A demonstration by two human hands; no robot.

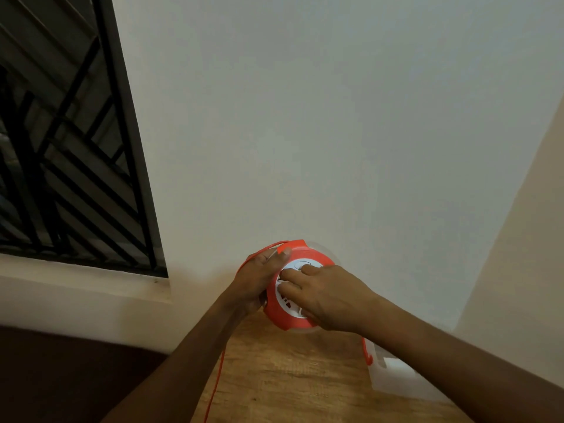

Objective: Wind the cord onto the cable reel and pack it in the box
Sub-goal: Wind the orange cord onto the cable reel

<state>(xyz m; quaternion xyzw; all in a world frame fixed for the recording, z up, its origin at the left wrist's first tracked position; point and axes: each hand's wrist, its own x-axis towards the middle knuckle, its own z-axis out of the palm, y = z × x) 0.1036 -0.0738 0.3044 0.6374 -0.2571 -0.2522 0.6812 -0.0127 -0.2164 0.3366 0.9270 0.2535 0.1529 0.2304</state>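
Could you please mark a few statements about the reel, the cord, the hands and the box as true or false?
1. The left hand grips the rim of the reel. True.
2. The right hand rests on the table. False: its fingers lie on the reel's white face.
3. The cord is fully wound. False: a length hangs down past the left arm.
4. The reel is inside the box. False: it is held above the table, with the box lower right.
5. The cord is orange. True.
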